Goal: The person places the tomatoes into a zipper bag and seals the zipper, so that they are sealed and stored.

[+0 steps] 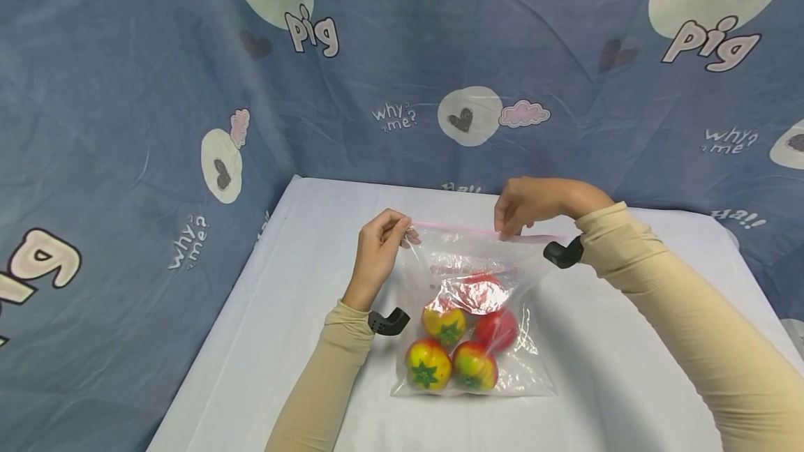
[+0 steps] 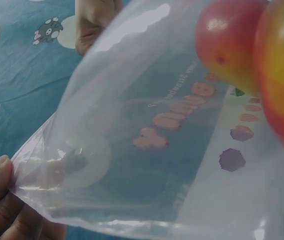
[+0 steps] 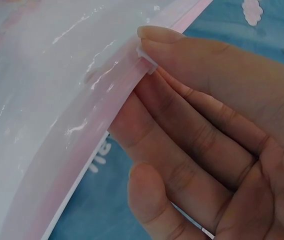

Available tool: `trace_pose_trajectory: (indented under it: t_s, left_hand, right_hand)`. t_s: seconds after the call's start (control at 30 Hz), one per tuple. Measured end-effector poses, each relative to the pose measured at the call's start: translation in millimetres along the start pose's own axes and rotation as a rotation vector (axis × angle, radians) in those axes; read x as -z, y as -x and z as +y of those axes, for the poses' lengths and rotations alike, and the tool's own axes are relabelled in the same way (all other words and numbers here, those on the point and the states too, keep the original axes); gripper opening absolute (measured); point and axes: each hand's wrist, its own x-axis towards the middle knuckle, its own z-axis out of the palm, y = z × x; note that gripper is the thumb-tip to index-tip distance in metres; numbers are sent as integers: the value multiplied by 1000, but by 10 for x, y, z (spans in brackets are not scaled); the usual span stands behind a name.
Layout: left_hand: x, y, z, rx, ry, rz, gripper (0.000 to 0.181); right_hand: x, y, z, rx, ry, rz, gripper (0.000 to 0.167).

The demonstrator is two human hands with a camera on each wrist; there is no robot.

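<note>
A clear zip bag (image 1: 540, 361) with a pink strip along its top edge is held up over the white table. Inside are several red-and-yellow round fruits (image 1: 428, 364), some with green star-shaped tops. My left hand (image 1: 380, 236) pinches the bag's upper left corner between thumb and fingers, as the left wrist view confirms at the bag's edge (image 2: 32, 200). Farther right along the top edge, my right hand (image 1: 524, 202) pinches a small white slider (image 3: 146, 59) on the pink strip (image 3: 67, 185), between thumb and index finger. The fruits rest in the bag's lower part.
A white cloth covers the table (image 1: 276, 312). Behind and to the left hangs a blue printed curtain (image 1: 377, 40). A black wrist mount (image 1: 388, 322) is on my left wrist and another black mount (image 1: 563, 252) on my right.
</note>
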Motion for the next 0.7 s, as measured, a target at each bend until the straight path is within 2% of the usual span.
trace_pose_trajectory:
  t_s: [0.7]
  left_hand:
    - [12,2,7,-12,-11,-6,19]
  right_hand:
    - [4,58,77,-8,9,3,10]
